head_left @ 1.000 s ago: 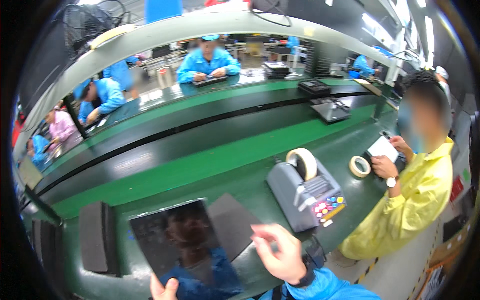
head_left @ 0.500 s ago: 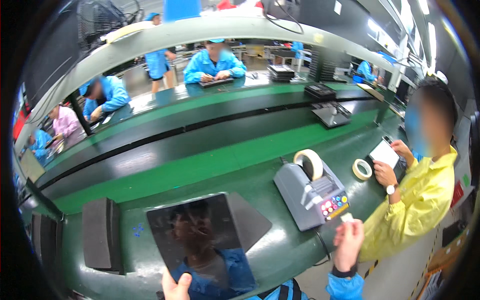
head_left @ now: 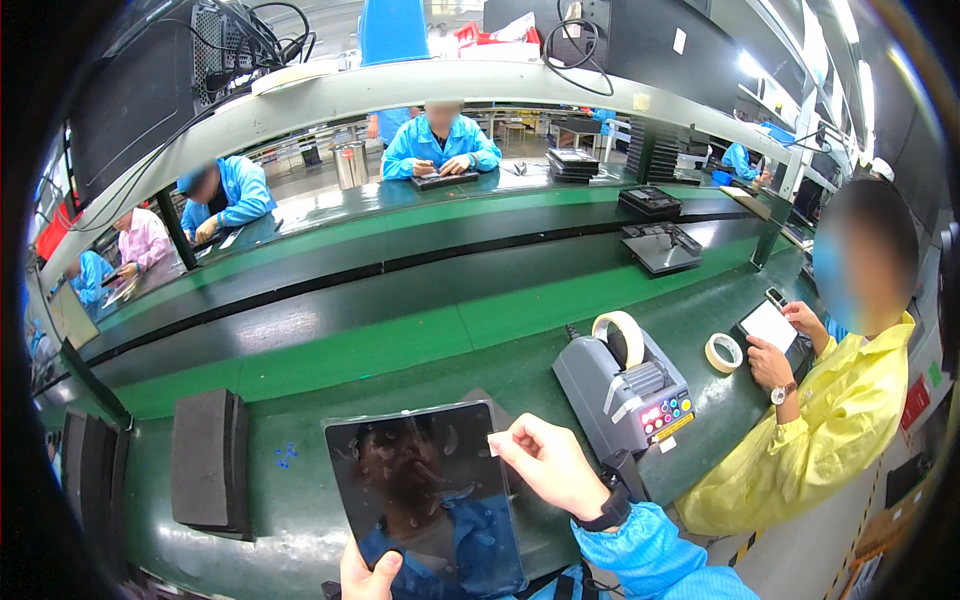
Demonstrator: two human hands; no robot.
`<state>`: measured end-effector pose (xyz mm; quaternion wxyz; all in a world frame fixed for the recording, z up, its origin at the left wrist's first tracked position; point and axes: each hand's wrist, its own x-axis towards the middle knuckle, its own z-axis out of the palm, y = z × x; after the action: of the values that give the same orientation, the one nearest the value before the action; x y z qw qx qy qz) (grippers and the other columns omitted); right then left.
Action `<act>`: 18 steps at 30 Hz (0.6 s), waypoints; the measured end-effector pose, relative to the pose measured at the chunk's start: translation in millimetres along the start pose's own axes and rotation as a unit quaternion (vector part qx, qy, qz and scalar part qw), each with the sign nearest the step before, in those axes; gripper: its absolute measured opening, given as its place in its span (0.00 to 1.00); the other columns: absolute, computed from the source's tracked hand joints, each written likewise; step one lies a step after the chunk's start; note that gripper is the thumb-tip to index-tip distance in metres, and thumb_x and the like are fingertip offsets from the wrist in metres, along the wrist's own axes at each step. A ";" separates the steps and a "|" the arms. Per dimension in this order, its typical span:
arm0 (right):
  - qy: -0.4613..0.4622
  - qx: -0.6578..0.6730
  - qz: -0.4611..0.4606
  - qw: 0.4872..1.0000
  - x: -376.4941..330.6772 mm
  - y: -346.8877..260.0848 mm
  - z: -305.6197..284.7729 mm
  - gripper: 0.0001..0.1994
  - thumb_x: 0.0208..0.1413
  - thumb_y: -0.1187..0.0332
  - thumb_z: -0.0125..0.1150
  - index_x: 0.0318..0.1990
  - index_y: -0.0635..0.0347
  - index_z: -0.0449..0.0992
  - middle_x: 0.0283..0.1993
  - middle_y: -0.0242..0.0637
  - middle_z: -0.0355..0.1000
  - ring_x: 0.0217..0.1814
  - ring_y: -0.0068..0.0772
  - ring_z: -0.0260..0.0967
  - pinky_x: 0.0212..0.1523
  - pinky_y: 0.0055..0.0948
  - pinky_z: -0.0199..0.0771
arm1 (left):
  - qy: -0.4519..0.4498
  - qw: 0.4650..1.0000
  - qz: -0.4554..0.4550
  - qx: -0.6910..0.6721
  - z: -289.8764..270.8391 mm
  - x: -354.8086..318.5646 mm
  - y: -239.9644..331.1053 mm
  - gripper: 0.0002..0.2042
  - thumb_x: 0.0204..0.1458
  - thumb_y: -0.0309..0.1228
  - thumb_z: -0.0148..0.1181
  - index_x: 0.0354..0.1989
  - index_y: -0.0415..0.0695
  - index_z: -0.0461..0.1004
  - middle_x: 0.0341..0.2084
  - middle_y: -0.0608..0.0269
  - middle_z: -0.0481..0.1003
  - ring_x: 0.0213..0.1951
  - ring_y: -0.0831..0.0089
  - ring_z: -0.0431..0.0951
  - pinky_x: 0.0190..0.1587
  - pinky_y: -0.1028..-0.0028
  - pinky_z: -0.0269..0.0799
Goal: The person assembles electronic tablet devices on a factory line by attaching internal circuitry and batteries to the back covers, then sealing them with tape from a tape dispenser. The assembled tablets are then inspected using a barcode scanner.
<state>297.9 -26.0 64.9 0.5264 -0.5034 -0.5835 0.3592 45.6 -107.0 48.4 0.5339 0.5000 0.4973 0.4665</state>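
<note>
My left hand point(head_left: 368, 574) grips the lower left corner of a glossy black tablet-like panel point(head_left: 430, 500), thumb on its face. The panel is tilted up, smudged and reflective, with a clear film edge along its top. My right hand point(head_left: 555, 465) is closed in a pinch on a small piece of pale tape point(head_left: 494, 444) at the panel's upper right edge. Right of that hand stands a grey tape dispenser point(head_left: 610, 400) with a cream roll point(head_left: 625, 338) on top. A short tape end point(head_left: 668, 445) sticks out at its front.
Dark foam blocks point(head_left: 208, 460) stand at the left, beside small blue bits point(head_left: 287, 456). A loose tape roll point(head_left: 723, 352) lies right of the dispenser. A co-worker in yellow point(head_left: 800, 450) holds a white-faced device point(head_left: 770, 325). Farther back, black trays point(head_left: 660, 247) rest on the green bench point(head_left: 400, 350).
My right hand has moved left from in front of the dispenser to the panel's edge, carrying the tape piece. A tape end now shows at the dispenser's front. My left hand still holds the panel.
</note>
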 end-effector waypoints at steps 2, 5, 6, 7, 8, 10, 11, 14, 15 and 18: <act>0.047 -0.129 0.030 0.990 -3.2 -11.8 2.9 0.13 0.54 0.62 0.61 0.29 0.63 0.70 0.20 0.34 0.68 0.22 0.23 0.65 0.24 0.25 0.65 | 0.006 1.000 0.012 -0.012 0.5 1.3 0.1 0.21 0.52 0.25 0.53 0.56 0.35 0.62 0.51 0.55 0.68 0.52 0.65 0.66 0.56 0.70 0.59; 0.230 -0.289 0.030 0.929 -8.6 -11.1 0.4 0.12 0.49 0.66 0.66 0.28 0.64 0.69 0.20 0.34 0.64 0.21 0.25 0.61 0.24 0.23 0.64 | 0.009 1.000 -0.005 -0.008 3.8 1.6 3.5 0.21 0.53 0.25 0.53 0.56 0.35 0.62 0.51 0.55 0.68 0.52 0.65 0.66 0.56 0.70 0.59; 0.247 -0.236 -0.041 0.939 -10.1 -4.6 0.9 0.12 0.47 0.68 0.67 0.28 0.63 0.69 0.20 0.34 0.62 0.20 0.25 0.59 0.23 0.24 0.63 | 0.009 1.000 -0.004 -0.009 4.5 3.2 4.4 0.21 0.53 0.25 0.53 0.56 0.35 0.62 0.51 0.55 0.68 0.52 0.65 0.66 0.56 0.70 0.59; 0.231 -0.235 -0.088 0.940 -16.7 -5.8 3.0 0.09 0.46 0.70 0.67 0.29 0.63 0.72 0.23 0.36 0.66 0.23 0.28 0.64 0.24 0.26 0.65 | 0.018 1.000 0.004 0.004 5.6 4.2 5.6 0.21 0.53 0.25 0.53 0.56 0.35 0.62 0.51 0.55 0.68 0.52 0.65 0.66 0.56 0.70 0.59; 0.218 -0.254 -0.149 0.931 -17.1 -3.2 5.8 0.08 0.46 0.72 0.67 0.29 0.62 0.74 0.24 0.37 0.67 0.24 0.31 0.66 0.25 0.26 0.66 | 0.027 0.999 0.012 0.017 6.4 6.2 6.2 0.22 0.53 0.25 0.54 0.57 0.35 0.62 0.51 0.54 0.68 0.52 0.65 0.66 0.56 0.71 0.59; 0.203 -0.274 -0.204 0.918 -16.9 -2.2 15.5 0.06 0.44 0.74 0.66 0.31 0.61 0.77 0.29 0.38 0.71 0.30 0.37 0.70 0.29 0.30 0.70 | 0.027 1.000 0.001 0.015 7.1 5.7 5.8 0.22 0.53 0.25 0.54 0.57 0.35 0.62 0.51 0.54 0.68 0.52 0.65 0.66 0.56 0.71 0.59; 0.194 -0.288 -0.212 0.913 -13.2 3.5 20.2 0.06 0.44 0.73 0.66 0.32 0.61 0.77 0.28 0.38 0.71 0.31 0.37 0.70 0.30 0.31 0.70 | 0.026 1.000 -0.009 0.012 7.3 5.2 5.4 0.22 0.53 0.25 0.54 0.57 0.34 0.62 0.51 0.54 0.68 0.52 0.65 0.67 0.56 0.71 0.59; 0.185 -0.283 -0.206 0.918 -8.4 8.1 27.6 0.07 0.44 0.73 0.66 0.33 0.60 0.78 0.29 0.38 0.72 0.32 0.39 0.70 0.31 0.31 0.71 | 0.030 0.999 0.007 0.016 9.6 2.2 5.4 0.22 0.53 0.25 0.54 0.56 0.34 0.62 0.50 0.54 0.68 0.52 0.65 0.67 0.55 0.71 0.59; 0.183 -0.269 -0.196 0.925 -8.4 10.8 27.7 0.06 0.46 0.71 0.65 0.33 0.61 0.78 0.30 0.37 0.72 0.31 0.38 0.69 0.31 0.31 0.71 | 0.027 0.999 0.006 0.016 10.5 3.2 4.9 0.22 0.53 0.25 0.54 0.56 0.34 0.62 0.50 0.54 0.68 0.52 0.65 0.67 0.55 0.71 0.59; 0.156 -0.166 -0.080 0.971 -5.5 17.1 31.4 0.07 0.51 0.68 0.61 0.34 0.63 0.77 0.31 0.40 0.72 0.31 0.36 0.69 0.31 0.30 0.70 | 0.012 0.999 0.022 0.020 11.0 5.5 0.8 0.21 0.53 0.25 0.54 0.56 0.34 0.62 0.49 0.54 0.69 0.51 0.65 0.67 0.55 0.71 0.59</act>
<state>270.5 -23.8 41.4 0.5473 -0.5852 -0.5837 0.1315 57.0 -102.3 48.9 0.5075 0.5162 0.5012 0.4742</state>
